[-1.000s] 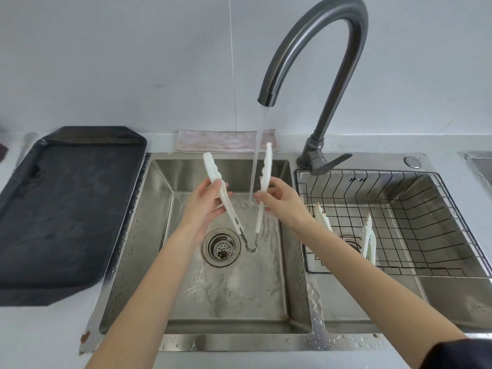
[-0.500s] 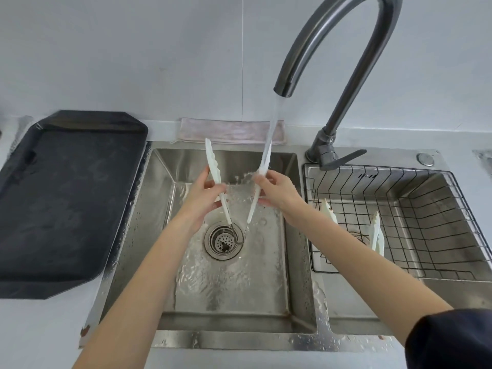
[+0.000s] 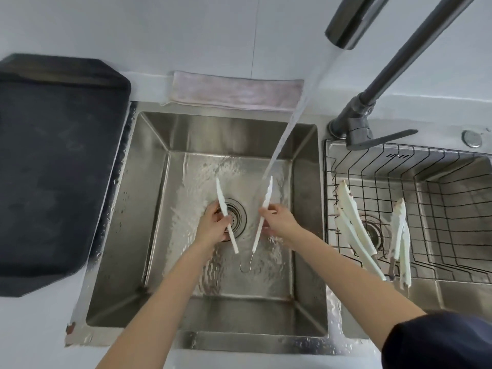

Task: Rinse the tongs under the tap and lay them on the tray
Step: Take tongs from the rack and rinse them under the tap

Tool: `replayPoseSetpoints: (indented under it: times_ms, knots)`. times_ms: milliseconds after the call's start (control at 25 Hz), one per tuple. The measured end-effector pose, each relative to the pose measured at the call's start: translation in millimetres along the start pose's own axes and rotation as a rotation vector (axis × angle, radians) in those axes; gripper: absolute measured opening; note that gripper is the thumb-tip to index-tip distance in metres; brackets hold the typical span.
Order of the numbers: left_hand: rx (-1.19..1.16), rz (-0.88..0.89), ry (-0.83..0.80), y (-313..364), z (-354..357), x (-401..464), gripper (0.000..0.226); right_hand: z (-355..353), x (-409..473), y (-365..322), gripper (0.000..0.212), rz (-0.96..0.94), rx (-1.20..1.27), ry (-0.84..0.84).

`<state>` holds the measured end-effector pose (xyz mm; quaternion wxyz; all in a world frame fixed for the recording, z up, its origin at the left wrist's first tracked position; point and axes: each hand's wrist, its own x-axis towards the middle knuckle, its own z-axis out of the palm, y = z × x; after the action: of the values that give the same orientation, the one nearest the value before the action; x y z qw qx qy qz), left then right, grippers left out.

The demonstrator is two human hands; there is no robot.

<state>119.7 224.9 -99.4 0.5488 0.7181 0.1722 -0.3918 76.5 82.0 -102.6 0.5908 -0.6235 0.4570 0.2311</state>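
Observation:
White tongs (image 3: 259,225) with a wire loop at the hinge end are spread in a V over the left sink basin (image 3: 149,209), tips pointing away from me. My left hand (image 3: 213,226) grips the left arm of the tongs, my right hand (image 3: 279,221) the right arm. Water runs from the dark tap (image 3: 351,25) in a slanted stream and lands on the right arm's tip. The black tray (image 3: 58,161) lies on the counter to the left of the sink.
Two more white tongs (image 3: 354,225) lean in a black wire basket (image 3: 436,187) over the right basin. A folded pinkish cloth (image 3: 234,93) lies behind the sink. The tap's lever (image 3: 383,139) points right. The drain (image 3: 237,214) sits under my hands.
My head has leaned forward, so the view now looks more steeply down. Both hands have lowered the tongs deeper into the basin, and the stream now hits the right arm's tip.

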Motion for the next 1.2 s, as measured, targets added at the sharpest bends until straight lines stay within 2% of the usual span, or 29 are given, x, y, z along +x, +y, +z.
replayPoseSetpoints:
  times_ms: [120,280,520,640,880,1000,1200]
  knots:
    - [0.090,-0.074,0.048,-20,7,11,0.051,8,12,21,0.036,0.058,-0.098,0.028]
    - [0.032,-0.183,0.043,-36,10,12,0.048,14,24,41,0.033,0.099,-0.217,0.030]
    - [0.084,-0.182,0.036,-40,7,4,0.041,15,12,39,0.041,0.129,-0.312,-0.046]
    - [0.185,-0.162,0.019,-33,3,-1,0.049,9,-6,29,0.045,0.080,-0.362,-0.046]
    - [0.403,0.026,-0.042,4,6,-30,0.048,-17,-52,3,0.051,-0.099,-0.411,-0.022]
    - [0.533,0.166,-0.091,24,17,-53,0.046,-34,-77,-4,0.052,-0.212,-0.417,0.009]
    - [0.666,0.428,-0.084,57,48,-87,0.044,-73,-115,-10,0.049,-0.397,-0.406,0.098]
